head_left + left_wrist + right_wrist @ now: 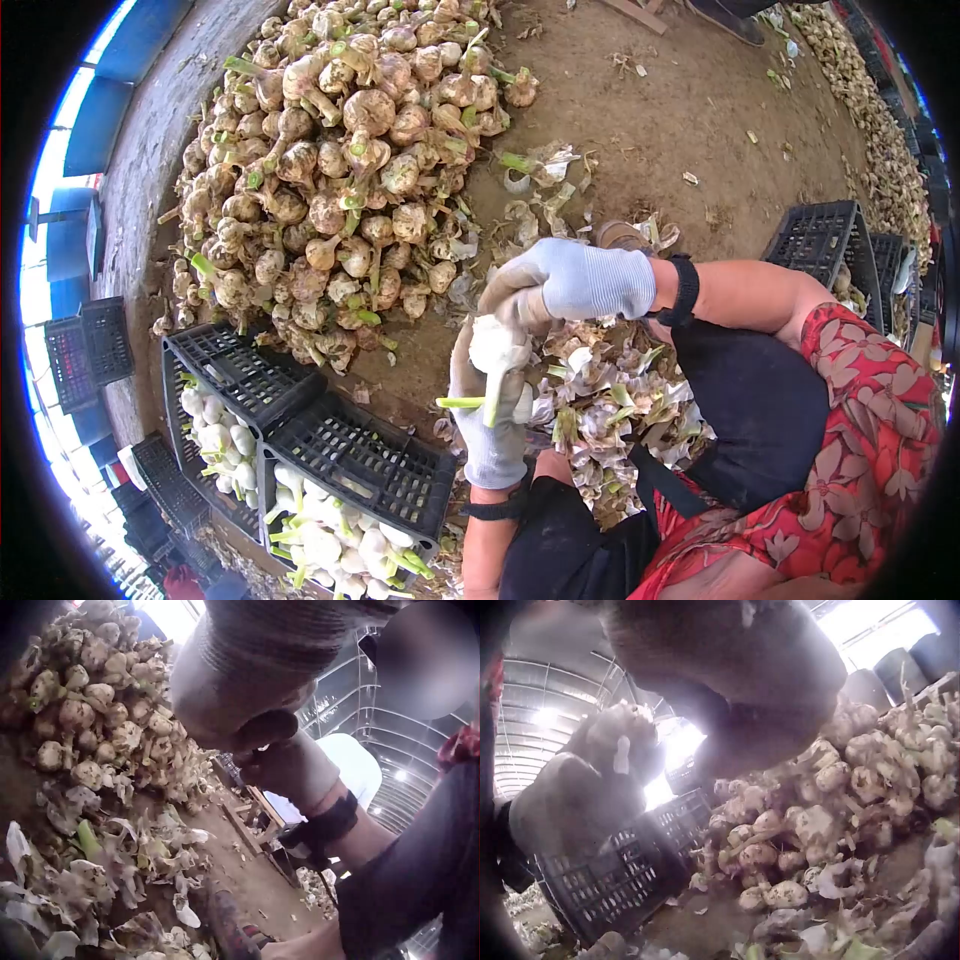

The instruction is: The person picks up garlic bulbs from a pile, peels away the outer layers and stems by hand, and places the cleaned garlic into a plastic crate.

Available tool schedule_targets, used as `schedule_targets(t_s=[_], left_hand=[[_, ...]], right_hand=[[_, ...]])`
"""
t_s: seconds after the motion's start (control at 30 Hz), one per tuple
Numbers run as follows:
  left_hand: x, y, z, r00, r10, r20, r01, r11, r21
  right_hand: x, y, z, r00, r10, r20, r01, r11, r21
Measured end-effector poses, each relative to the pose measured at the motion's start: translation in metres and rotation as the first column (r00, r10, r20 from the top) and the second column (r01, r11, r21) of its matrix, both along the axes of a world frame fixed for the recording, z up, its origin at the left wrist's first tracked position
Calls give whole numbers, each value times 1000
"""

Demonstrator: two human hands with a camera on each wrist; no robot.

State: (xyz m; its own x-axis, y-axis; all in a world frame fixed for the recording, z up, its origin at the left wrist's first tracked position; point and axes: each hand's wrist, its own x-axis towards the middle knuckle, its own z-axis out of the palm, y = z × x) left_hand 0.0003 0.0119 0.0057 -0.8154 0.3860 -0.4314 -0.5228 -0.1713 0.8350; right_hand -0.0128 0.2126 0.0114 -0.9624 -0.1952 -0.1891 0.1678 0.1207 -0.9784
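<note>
A peeled white garlic bulb (497, 345) with a pale green stem sits in my gloved left hand (490, 430), whose fingers curl round it; a second green stem sticks out sideways across that palm. My gloved right hand (585, 283) meets the bulb from above, its fingers bent and pinching at the bulb's top. In the left wrist view my left hand (255, 667) fills the top, with my right hand (292, 769) beyond it. The right wrist view shows my right hand (735, 675) large and my left hand (581, 791) beside it; the bulb is mostly hidden there.
Unpeeled garlic (370, 110) is heaped in front on the dirt floor. Black crates (365, 460) at the lower left stand by peeled white bulbs (325, 545). Loose skins (590, 400) lie below my hands. Another black crate (815, 240) is at the right.
</note>
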Motion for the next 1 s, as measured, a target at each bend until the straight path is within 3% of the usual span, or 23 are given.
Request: schedule_targets(t_s=[0.03, 0.2, 0.3, 0.37, 0.4, 0.43, 0.47, 0.5, 0.53, 0.57, 0.6, 0.63, 0.67, 0.7, 0.73, 0.87, 0.97, 1.0], left_hand=[[0, 2, 1, 1000, 9, 1, -9, 1000, -13], [-9, -11, 5, 994, -15, -105, 22, 998, 63], [-16, -26, 22, 992, -7, -125, 12, 999, 42], [-20, -26, 70, 952, -2, -306, 7, 1000, 14], [-23, -28, 80, 844, -11, -536, -35, 997, -74], [-21, -29, 96, 784, -5, -621, -89, 989, -121], [-18, -37, 106, 709, 30, -704, -106, 992, -64], [-14, -45, 115, 634, 64, -771, -118, 993, -14], [-3, -48, 140, 627, 80, -775, -193, 980, -54], [6, -54, 152, 584, 48, -810, -219, 971, -101], [16, -61, 164, 543, 10, -839, -245, 958, -147], [27, -67, 174, 503, -29, -864, -268, 945, -188], [37, -74, 186, 429, -103, -898, -303, 919, -250], [45, -74, 204, 290, -175, -941, -346, 897, -274], [57, -75, 213, 288, -155, -945, -376, 889, -261], [111, -94, 229, 295, -101, -950, -442, 867, -229], [146, -102, 239, 243, -42, -969, -435, 888, -148], [158, -105, 240, 280, -29, -960, -437, 886, -154]], right_hand=[[2, -2, 5, 999, 29, 44, -26, 997, -68], [5, -18, 10, 996, -85, -37, 87, 993, 77], [-2, -25, 43, 996, -80, -25, 81, 996, 45], [-10, -28, 62, 990, -119, -75, 134, 956, 261], [-16, -28, 68, 983, -145, -110, 176, 916, 361], [-24, -28, 70, 972, -173, -158, 227, 863, 452], [-25, -26, 59, 902, -118, -416, 302, 861, 410], [-23, -32, 86, 955, -108, -276, 164, 968, 191], [-14, -36, 123, 989, -47, -138, 40, 998, -54], [-2, -40, 158, 999, 54, -7, -54, 951, -305], [9, -44, 186, 989, 141, -34, -145, 975, -169], [16, -53, 193, 962, 178, -207, -209, 968, -141], [30, -62, 215, 962, 217, -163, -234, 968, -93], [44, -71, 236, 961, 251, -115, -258, 965, -47], [55, -78, 243, 944, 256, -207, -252, 967, 44], [91, -96, 250, 927, 280, -249, -304, 950, -65], [127, -104, 270, 941, 335, -44, -336, 912, -235], [135, -108, 267, 938, 336, -83, -346, 906, -245]])
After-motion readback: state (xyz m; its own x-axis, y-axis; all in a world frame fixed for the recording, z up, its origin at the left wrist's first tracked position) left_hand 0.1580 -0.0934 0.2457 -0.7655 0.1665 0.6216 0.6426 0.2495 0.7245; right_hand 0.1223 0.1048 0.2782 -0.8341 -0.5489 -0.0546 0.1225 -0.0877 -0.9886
